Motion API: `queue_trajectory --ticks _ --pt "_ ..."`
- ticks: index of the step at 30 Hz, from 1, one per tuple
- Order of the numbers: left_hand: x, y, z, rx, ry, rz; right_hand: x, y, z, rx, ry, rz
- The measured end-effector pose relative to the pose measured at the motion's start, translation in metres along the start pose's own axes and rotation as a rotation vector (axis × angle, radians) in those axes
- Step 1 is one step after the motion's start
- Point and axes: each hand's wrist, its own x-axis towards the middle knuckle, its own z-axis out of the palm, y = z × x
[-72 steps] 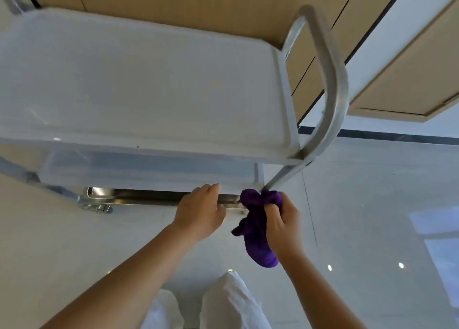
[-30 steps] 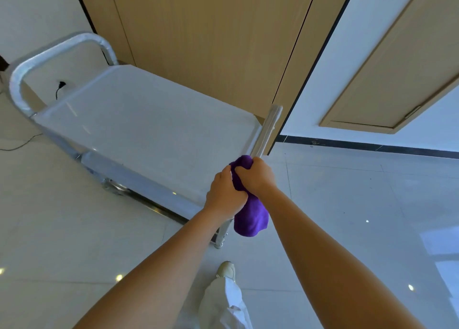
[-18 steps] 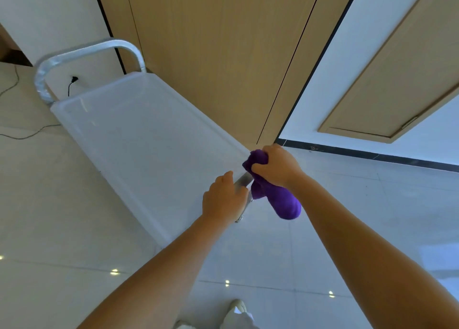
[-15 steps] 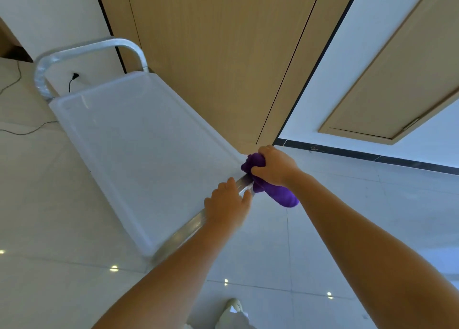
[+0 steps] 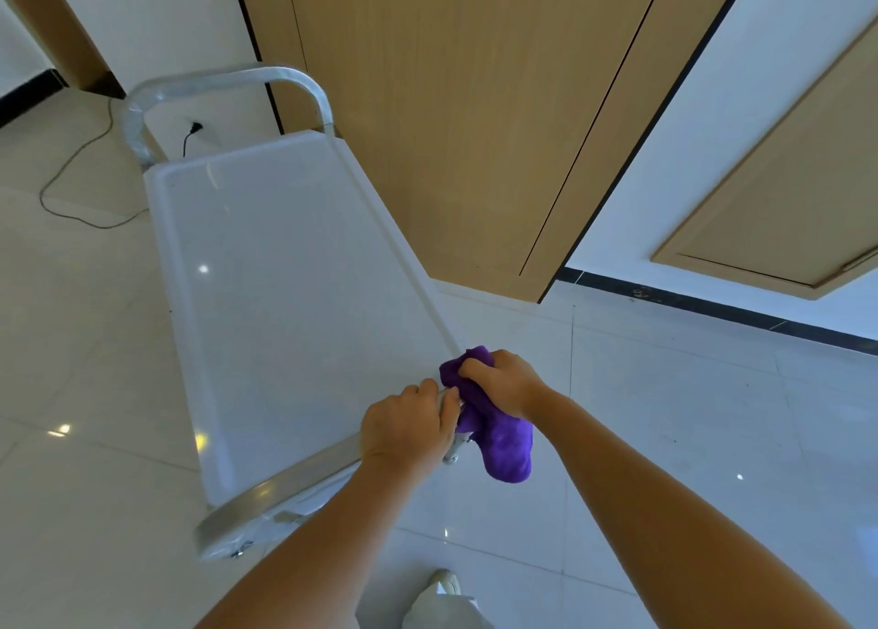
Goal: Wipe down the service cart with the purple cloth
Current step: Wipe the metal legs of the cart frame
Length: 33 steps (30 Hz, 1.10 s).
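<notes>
The white service cart (image 5: 285, 295) stretches away from me, its top tray bare. A shiny metal handle bar (image 5: 285, 486) runs along its near end, and a second handle (image 5: 223, 82) arches over the far end. My left hand (image 5: 408, 426) grips the near bar close to its right end. My right hand (image 5: 503, 381) holds the bunched purple cloth (image 5: 499, 433) against the bar's right corner, right beside my left hand. The cloth's loose end hangs down below my right hand.
Wooden wall panels (image 5: 475, 105) stand just right of the cart's far half. A black cable (image 5: 81, 191) trails over the glossy tiled floor at the far left. My shoe (image 5: 446, 581) shows at the bottom edge.
I have gone from crouching at the lower frame to standing behind the cart. The cart has swung so its near handle lies in front of me; both hands stay on its right end.
</notes>
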Motion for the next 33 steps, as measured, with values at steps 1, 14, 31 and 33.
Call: queue_trajectory --ticks 1,14,31,33 --pt "-0.002 0.000 0.001 0.000 0.008 0.008 -0.003 0.001 0.002 -0.004 0.012 -0.002" --pt "-0.069 -0.043 0.010 -0.011 0.086 0.239 -0.080 0.004 0.071 0.114 0.165 0.071" --pt "-0.137 -0.095 0.023 -0.084 0.141 0.539 -0.170 0.025 0.150 0.028 0.162 -0.056" --pt "-0.131 -0.099 0.023 -0.108 0.165 0.559 -0.172 0.023 0.157 0.059 0.220 -0.056"
